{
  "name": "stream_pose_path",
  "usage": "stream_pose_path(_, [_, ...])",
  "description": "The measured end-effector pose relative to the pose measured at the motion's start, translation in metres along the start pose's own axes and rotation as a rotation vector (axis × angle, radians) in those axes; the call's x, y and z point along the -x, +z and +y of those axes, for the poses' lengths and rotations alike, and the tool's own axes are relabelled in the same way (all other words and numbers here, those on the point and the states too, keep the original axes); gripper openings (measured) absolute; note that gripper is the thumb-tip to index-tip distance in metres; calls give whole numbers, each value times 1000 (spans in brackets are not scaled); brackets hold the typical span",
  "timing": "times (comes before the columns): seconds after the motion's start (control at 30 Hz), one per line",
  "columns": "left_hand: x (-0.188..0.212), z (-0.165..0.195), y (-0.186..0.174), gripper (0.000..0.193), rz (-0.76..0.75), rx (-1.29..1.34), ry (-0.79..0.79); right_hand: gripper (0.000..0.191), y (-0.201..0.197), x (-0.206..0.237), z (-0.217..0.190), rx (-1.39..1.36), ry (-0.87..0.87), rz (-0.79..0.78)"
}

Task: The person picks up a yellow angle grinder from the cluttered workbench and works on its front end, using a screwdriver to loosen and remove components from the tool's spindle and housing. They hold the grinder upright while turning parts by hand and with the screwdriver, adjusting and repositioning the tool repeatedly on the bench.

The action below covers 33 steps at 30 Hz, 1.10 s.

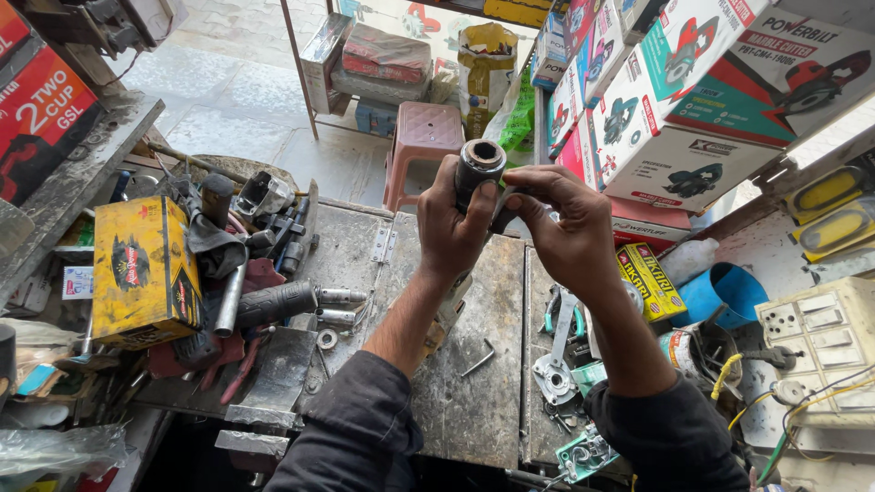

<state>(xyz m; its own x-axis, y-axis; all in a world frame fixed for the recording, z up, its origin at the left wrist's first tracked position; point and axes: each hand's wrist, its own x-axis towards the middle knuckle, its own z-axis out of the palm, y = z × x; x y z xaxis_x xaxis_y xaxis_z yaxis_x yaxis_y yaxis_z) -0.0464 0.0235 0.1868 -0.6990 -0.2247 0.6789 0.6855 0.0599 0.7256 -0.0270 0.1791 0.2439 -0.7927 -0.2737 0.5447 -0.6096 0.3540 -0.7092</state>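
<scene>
Stacked cartons [693,100] printed in white, red and teal with pictures of cutting tools fill the upper right of the frame, tilted against one another on a shelf. A yellow box [144,270] with a dark emblem stands at the left on the cluttered bench, and above it, in the upper left corner, sits a red carton [36,114] with white lettering. A smaller yellow packet [649,281] lies right of centre, just beside a blue tub [725,292]. A pink plastic stool [421,146] stands on the floor beyond the bench at top centre. In the middle of the frame both hands are raised above the grey metal worktop [474,364]. The left hand [453,228] is wrapped around a dark cylindrical tool body [478,169], its open round end tipped toward the camera. The right hand [570,228] pinches the side of the same part from the right, fingers closed on it. A small hex key [478,358] lies on the worktop below the hands.
</scene>
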Motion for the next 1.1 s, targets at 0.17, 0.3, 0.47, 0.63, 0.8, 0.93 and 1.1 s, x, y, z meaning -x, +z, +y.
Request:
stream_pose_path(0.17, [1,-2,1,30,3,-18,-16,32,-1,-1,-4,-55,-34,-3])
stream_pose_path(0.3, [0,-5,3,29,-5,3,8,26,-2,-1,-6,80,-193,34])
stream_pose_path(0.47, [1,-5,3,29,7,-21,14,31,-3,0,-7,42,-28,28])
stream_pose_path(0.63, [1,-2,2,30,7,-7,9,30,0,0,-7,195,-81,86])
stream_pose_path(0.8, [1,0,2,30,5,-16,8,34,-4,-4,-8,38,6,22])
stream_pose_path(0.93, [-1,1,3,30,3,-28,-3,34,-6,-4,-10,201,-23,73])
stream_pose_path(1.1, [1,1,3,30,4,-15,-3,31,-8,-2,-9,48,-25,-32])
